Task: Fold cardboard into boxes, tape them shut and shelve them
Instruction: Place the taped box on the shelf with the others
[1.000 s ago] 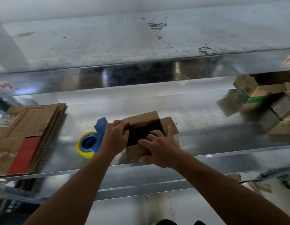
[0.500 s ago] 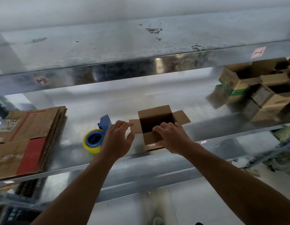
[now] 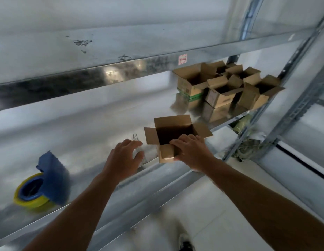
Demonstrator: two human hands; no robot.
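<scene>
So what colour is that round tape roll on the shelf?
Yellow, the round tape roll, held in a blue dispenser; clearest in the head view.

On the shelf (image 3: pixel 85 134) we find the open box (image 3: pixel 173 122) at centre, tape dispenser (image 3: pixel 49 178) at eight o'clock, other boxes (image 3: pixel 221 98) at one o'clock.

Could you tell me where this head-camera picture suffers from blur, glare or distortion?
Head view: the tape dispenser at lower left is smeared by motion blur; the metal shelf gives glare and mirrors the open boxes; the box in the right hand is sharper, its inside in shadow; the wide lens slants the shelf beams.
</scene>
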